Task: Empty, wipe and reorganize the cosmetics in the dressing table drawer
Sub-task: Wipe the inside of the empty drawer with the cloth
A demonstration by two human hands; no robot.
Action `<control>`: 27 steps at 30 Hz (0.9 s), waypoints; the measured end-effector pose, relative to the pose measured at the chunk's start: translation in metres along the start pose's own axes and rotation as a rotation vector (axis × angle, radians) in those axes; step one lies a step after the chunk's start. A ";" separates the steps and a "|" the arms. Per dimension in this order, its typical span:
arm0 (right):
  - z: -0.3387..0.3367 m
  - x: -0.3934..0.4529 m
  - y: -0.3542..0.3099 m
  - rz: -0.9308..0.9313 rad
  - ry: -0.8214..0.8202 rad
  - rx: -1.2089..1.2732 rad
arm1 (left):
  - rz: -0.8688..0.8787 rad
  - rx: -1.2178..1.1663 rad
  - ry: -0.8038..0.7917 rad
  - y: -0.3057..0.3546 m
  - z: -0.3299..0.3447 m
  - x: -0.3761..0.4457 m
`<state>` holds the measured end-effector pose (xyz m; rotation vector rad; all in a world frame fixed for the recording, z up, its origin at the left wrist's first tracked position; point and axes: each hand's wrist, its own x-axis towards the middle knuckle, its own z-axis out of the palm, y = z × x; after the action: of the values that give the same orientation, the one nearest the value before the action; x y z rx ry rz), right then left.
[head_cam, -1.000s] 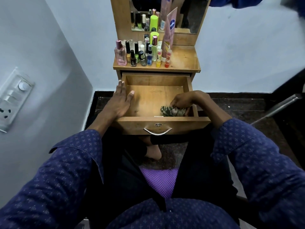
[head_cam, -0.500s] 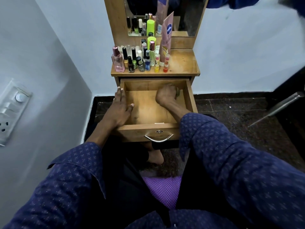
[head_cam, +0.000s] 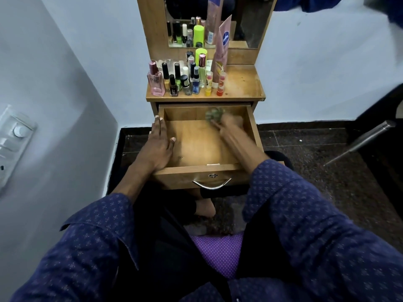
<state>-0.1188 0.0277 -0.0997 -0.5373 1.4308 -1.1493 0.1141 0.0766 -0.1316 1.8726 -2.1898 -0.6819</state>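
Both arms wear a dark navy shirt printed all over with tiny pale star-like motifs in neat rows. The left sleeve (head_cam: 96, 243) is turned back at the forearm, its cuff flaring open with a loose pointed corner. The right sleeve (head_cam: 305, 216) is pushed up to mid-forearm too, the fabric bunched at its edge. Below, dark trousers (head_cam: 161, 247) cover the legs, almost black here, and one bare foot (head_cam: 205, 208) shows beneath them.

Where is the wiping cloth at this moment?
The cloth is inside the open drawer, at its far wall towards the right side, under the blurred right hand; the left hand rests on the drawer's left edge.
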 end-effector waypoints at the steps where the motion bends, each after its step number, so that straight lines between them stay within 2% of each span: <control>1: -0.011 0.005 -0.006 -0.004 0.071 0.025 | 0.003 0.000 -0.002 0.000 0.001 0.001; 3: -0.022 0.009 -0.015 -0.034 0.122 0.014 | 0.008 -0.004 -0.002 -0.001 0.002 0.001; 6: 0.000 0.009 -0.014 0.021 0.254 0.030 | 0.018 -0.017 -0.001 0.000 0.004 -0.001; 10: 0.069 -0.031 -0.007 0.105 0.077 -0.038 | 0.030 -0.026 0.001 0.000 0.003 0.001; 14: 0.113 -0.044 0.003 0.193 -0.119 0.010 | 0.030 -0.020 0.010 -0.001 0.002 0.003; 16: 0.117 -0.037 0.009 0.179 -0.125 0.027 | 0.025 -0.008 0.005 0.000 0.001 0.003; 20: 0.087 -0.011 0.001 0.154 0.050 0.078 | 0.030 0.019 0.013 0.000 0.003 0.000; 22: 0.054 0.005 -0.003 0.111 0.229 0.111 | 0.029 0.013 0.005 -0.002 0.005 0.001; 25: 0.016 0.033 0.000 -0.128 0.498 0.036 | 0.027 0.000 0.004 -0.002 0.006 0.001; 27: 0.016 0.030 0.003 -0.217 0.532 -0.072 | 0.031 -0.016 0.007 -0.002 0.006 0.001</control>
<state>-0.1102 -0.0020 -0.1144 -0.4623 1.9078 -1.4920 0.1128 0.0769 -0.1381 1.8261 -2.1980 -0.6846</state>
